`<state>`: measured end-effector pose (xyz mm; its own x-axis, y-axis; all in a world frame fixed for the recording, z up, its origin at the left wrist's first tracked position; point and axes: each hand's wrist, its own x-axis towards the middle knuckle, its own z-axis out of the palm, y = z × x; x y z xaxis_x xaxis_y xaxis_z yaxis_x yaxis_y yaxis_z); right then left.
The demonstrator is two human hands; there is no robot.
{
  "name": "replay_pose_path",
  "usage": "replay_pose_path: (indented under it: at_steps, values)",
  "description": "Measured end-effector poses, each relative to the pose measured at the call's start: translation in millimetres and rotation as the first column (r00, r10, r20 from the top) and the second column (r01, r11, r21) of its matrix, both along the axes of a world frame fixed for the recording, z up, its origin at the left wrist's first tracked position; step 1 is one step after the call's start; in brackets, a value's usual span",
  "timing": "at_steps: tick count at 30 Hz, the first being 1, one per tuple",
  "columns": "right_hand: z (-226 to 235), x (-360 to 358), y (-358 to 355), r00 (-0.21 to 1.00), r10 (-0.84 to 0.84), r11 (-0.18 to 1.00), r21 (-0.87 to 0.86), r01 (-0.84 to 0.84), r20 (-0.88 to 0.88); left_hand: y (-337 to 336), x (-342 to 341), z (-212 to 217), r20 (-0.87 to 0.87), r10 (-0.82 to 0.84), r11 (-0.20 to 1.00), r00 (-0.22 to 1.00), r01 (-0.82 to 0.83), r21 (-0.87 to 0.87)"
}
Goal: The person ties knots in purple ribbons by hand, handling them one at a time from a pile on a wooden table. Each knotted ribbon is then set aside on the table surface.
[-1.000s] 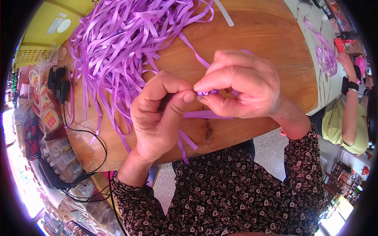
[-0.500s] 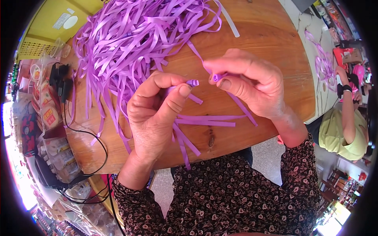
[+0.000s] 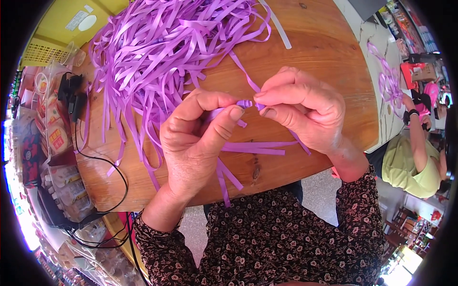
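Observation:
Between thumb and forefinger, my left hand (image 3: 198,133) pinches a purple ribbon, whose small rolled or folded end (image 3: 244,103) pokes out past the fingertips. My right hand (image 3: 305,109) pinches another bit of purple ribbon (image 3: 259,106), mostly covered by the thumb and finger. The two ends almost meet over the wooden table; whether they touch I cannot tell. From the right fingertips a strand (image 3: 243,71) runs back toward a big heap of purple ribbons (image 3: 157,52). Loose ribbon tails (image 3: 257,148) hang below my hands.
A yellow crate (image 3: 57,35) stands at the far left, with a black cable (image 3: 126,183) along the left table edge. A pale strip (image 3: 276,24) lies at the back. To the right, a person in a yellow-green top (image 3: 410,164) handles purple ribbon (image 3: 391,86) on a marble-patterned surface.
My left hand has moved right, bringing its ribbon end up close to the one in my right hand. The right fingers have closed further over their ribbon.

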<state>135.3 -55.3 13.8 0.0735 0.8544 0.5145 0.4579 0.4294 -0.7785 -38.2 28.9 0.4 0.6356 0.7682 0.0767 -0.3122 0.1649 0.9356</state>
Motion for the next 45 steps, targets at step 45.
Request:
replay_pose_path:
  at_steps: [45]
  values:
    - [-2.7,1.0,-2.1,0.988,0.045,0.987,0.148,-0.067,0.146,-5.3,-4.4,-0.9,-0.139,0.049,0.934,0.989,0.003,0.356]
